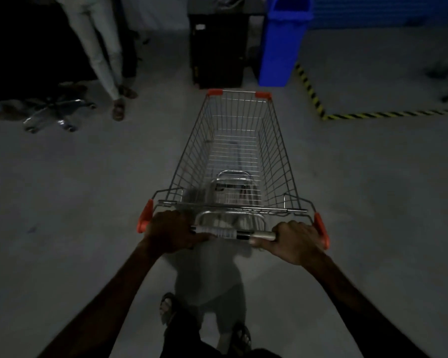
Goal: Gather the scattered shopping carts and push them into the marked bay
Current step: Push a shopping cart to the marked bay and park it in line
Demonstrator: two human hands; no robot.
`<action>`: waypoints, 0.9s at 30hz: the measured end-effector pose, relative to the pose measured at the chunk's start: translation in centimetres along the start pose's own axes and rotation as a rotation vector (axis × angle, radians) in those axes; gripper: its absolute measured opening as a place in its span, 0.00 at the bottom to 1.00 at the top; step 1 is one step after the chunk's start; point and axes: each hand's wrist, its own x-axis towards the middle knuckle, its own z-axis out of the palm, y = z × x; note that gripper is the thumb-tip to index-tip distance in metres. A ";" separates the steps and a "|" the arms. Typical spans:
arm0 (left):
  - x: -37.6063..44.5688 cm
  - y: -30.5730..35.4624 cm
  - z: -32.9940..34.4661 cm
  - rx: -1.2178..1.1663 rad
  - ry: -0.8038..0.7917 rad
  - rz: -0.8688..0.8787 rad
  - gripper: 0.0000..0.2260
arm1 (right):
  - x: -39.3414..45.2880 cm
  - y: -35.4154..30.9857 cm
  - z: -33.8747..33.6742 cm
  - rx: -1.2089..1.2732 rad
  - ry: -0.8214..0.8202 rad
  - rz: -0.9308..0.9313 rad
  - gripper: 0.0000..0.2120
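A wire shopping cart point(277, 151) with orange corner caps stands in front of me on a grey floor, its basket empty. My left hand point(172, 232) grips the left end of the cart handle point(239, 235). My right hand point(296, 242) grips the right end of the same bar. At the upper right, yellow-and-black striped tape point(311, 90) outlines a marked bay on the floor. The cart's nose points at a spot left of that bay. No other cart is in view.
A blue bin point(282, 42) stands just left of the bay's corner, with a dark box point(217, 50) beside it, both ahead of the cart. A person's legs point(106, 52) and an office chair base point(55, 115) are at the upper left. A dark blurred shape point(444, 73) lies inside the bay.
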 end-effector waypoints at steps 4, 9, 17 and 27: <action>3.4 6.5 -0.3 -0.027 -0.045 0.082 0.58 | -1.8 6.8 2.4 0.100 0.038 0.095 0.45; 6.5 15.0 -0.9 0.230 0.028 0.204 0.47 | -3.6 14.5 4.9 0.160 0.087 0.202 0.49; 12.3 26.8 -1.8 0.177 -0.069 0.422 0.36 | -8.0 23.8 5.3 0.188 0.105 0.415 0.43; 23.6 37.6 -1.8 0.126 0.124 0.740 0.41 | -7.0 34.2 5.6 0.193 0.191 0.605 0.47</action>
